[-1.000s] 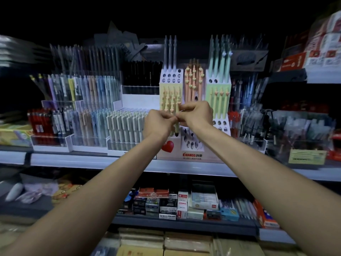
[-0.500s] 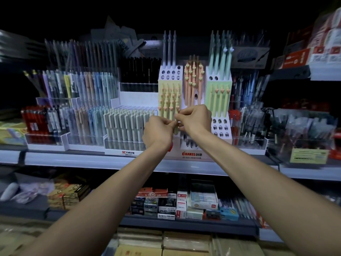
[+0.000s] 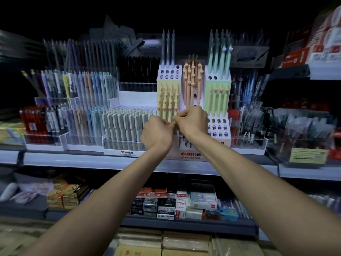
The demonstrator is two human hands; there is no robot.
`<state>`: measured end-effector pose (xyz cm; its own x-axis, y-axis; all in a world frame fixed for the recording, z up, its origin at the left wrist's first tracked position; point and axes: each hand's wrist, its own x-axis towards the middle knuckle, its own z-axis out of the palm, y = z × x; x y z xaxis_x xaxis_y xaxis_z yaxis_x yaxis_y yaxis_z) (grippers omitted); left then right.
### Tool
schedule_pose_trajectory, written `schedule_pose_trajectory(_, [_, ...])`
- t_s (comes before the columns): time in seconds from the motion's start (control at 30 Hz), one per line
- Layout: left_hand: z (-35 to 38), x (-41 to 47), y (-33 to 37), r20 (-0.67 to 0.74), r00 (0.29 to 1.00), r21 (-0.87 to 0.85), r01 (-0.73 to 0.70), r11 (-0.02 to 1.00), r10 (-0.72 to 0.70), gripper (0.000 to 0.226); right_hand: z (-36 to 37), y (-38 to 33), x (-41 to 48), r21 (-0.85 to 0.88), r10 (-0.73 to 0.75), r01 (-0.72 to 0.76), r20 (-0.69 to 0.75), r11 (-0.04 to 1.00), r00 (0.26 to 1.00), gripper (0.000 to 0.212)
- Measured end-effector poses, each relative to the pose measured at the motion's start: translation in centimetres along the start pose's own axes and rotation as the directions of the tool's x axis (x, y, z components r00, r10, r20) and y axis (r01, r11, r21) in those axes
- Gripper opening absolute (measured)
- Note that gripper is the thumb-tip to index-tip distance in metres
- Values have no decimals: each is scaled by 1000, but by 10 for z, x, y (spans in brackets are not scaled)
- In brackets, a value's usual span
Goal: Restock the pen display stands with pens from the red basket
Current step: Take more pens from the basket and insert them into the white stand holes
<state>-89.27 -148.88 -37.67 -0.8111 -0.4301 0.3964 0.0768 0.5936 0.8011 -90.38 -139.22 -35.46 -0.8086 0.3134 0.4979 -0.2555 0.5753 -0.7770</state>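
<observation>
At centre frame I have both hands up against the stand [image 3: 224,142]. My left hand [image 3: 157,134] and right hand [image 3: 192,120] are curled tight, fingertips meeting in a pinch on one pale pen [image 3: 175,130], upright between them before the stand's lower tier. Yellow pens [image 3: 168,102] fill the tier just above. The shelf [image 3: 92,160] runs beneath.

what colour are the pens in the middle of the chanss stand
The middle pens are peach-orange, clearest in the head view.

Bare left hand [image 3: 156,134] and right hand [image 3: 192,120], slim wrists [image 3: 160,149], bare forearms [image 3: 249,174]
</observation>
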Motion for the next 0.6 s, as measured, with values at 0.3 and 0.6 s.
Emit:
schedule_pose_trajectory(0.3, [-24, -6, 9, 140, 989, 171, -72, 983, 48, 23, -16, -5, -13, -111, 16, -2, 126, 994, 992, 24])
schedule_pose_trajectory(0.6, [-74, -43, -11, 403, 866, 480, -474, 738, 295, 65, -72, 28, -70, -322, -76, 167, 278, 932, 958, 64])
